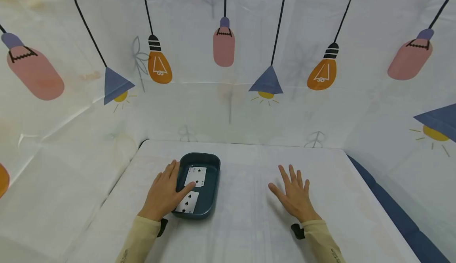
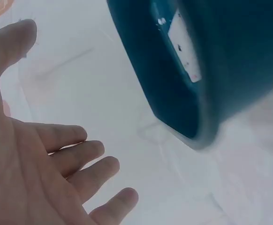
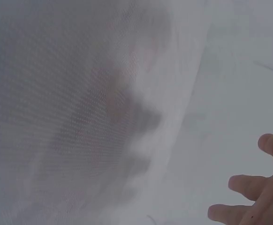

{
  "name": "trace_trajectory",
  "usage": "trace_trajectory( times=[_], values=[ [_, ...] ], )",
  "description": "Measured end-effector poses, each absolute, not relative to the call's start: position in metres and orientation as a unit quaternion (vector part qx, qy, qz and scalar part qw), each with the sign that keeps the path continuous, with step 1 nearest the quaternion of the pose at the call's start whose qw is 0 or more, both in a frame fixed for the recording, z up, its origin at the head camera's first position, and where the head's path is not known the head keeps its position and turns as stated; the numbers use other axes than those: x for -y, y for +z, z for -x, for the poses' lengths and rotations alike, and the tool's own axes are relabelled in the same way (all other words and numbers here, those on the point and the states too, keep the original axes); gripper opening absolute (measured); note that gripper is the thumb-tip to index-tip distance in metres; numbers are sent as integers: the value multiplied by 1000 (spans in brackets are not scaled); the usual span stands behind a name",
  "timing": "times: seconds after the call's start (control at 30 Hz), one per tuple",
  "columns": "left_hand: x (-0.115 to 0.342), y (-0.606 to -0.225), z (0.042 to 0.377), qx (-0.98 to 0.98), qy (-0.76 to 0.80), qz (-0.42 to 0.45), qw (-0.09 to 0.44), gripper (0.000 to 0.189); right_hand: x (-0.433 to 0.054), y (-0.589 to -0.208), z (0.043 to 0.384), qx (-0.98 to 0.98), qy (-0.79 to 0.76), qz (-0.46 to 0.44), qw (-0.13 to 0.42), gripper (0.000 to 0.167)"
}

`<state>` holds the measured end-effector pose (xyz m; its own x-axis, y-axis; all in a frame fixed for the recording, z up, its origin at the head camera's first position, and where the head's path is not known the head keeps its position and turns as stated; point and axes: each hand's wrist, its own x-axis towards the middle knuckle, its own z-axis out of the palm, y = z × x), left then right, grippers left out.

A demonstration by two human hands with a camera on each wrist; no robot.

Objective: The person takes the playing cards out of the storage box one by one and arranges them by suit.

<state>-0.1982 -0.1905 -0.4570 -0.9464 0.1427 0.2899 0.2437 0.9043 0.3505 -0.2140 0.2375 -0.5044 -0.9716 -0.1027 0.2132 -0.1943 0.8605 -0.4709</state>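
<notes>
"Teal tray (image 1: 210, 187): where is it?"

"On the white table (image 1: 246, 215), toward nine o'clock from the table's middle, its long sides running roughly from twelve to six."

"What lies inside?"

"White cards (image 1: 196, 174) with black spades. Some lie at twelve o'clock in the tray, others at seven, and the left hand (image 1: 162, 193) partly hides those lower ones."

"Is that hand gripping the tray?"

"No. It is at the tray's nine o'clock, seen over that edge in the head view, thumb across the inside. The left wrist view shows a gap between the fingertips and the tray. Its fingers lie close together, nearly straight, with the thumb well apart."

"And the right hand (image 1: 295, 199)?"

"Well off at the tray's three o'clock, above the table, fingers spread apart and pointing to twelve, thumb out toward ten. A shadow falls beside it."

"What else is around?"

"Beige sleeves (image 1: 140, 235) on both arms, a sheet (image 1: 199, 108) printed with hanging lamps beyond the table at twelve, and a blue strip (image 1: 406, 227) along its edge at four."
</notes>
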Motion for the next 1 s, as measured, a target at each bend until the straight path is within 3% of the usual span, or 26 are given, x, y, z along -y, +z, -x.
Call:
trace_trajectory(
  times=[0.67,1.0],
  values=[
    [216,-482,170,966,-246,68,37,112,-230,-509,216,955,272,-79,91,87],
    [217,-489,169,969,-232,73,32,115,-223,-509,216,951,284,-86,89,91]
  ],
)
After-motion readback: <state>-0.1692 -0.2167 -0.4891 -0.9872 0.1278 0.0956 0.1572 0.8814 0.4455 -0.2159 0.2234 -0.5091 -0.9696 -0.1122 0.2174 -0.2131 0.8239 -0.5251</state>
